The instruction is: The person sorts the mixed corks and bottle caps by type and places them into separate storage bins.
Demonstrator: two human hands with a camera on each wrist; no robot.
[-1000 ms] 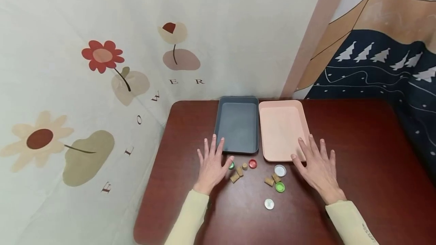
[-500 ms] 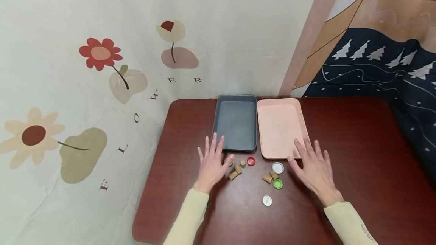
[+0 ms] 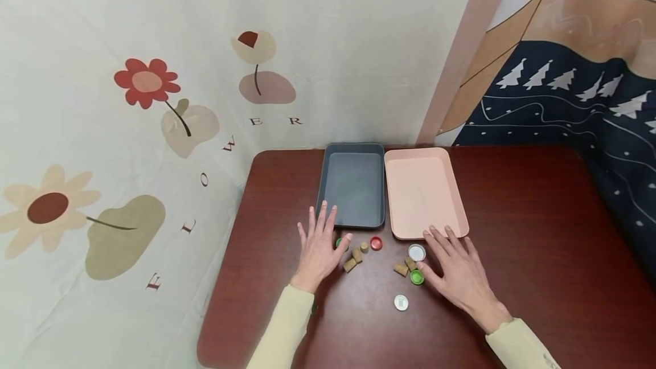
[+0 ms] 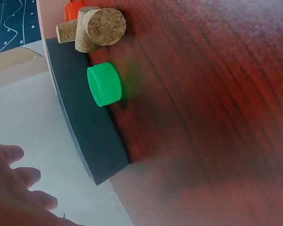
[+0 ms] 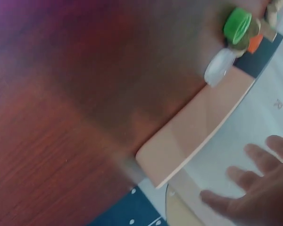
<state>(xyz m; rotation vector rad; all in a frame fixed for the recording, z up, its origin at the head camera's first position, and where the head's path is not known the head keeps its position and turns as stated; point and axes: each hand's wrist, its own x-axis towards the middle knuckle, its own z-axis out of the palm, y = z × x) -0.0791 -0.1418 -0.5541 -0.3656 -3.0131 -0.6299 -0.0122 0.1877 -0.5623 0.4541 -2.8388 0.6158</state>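
Left hand (image 3: 316, 254), fingers spread, near green cap (image 4: 105, 84); right hand (image 3: 460, 275), fingers apart, near lime cap (image 3: 417, 277); between hands, 5 corks (image 3: 350, 265), red cap (image 3: 376, 243), 2 pale caps (image 3: 401, 303), on brown table (image 3: 543, 221); beyond, slate tray (image 3: 355, 187) beside pink tray (image 3: 422, 189)

Near the left hand's (image 3: 319, 252) thumb, a round green cap (image 3: 339, 243) sits on the table (image 3: 538, 215), partly hidden from the head view. To its right, a small brown cork (image 3: 364, 247) stands on its end, and two lying corks (image 3: 357, 255) touch each other. A little red cap (image 3: 376, 243) is just beside the standing one. Near the right hand's (image 3: 458, 272) thumb are a white cap (image 3: 417, 253) and a light green cap (image 3: 417, 278) that looks open side up. Two more corks (image 3: 401, 269) lie right next to them. A silvery cap (image 3: 401, 303) lies flat by itself, closer to the person.
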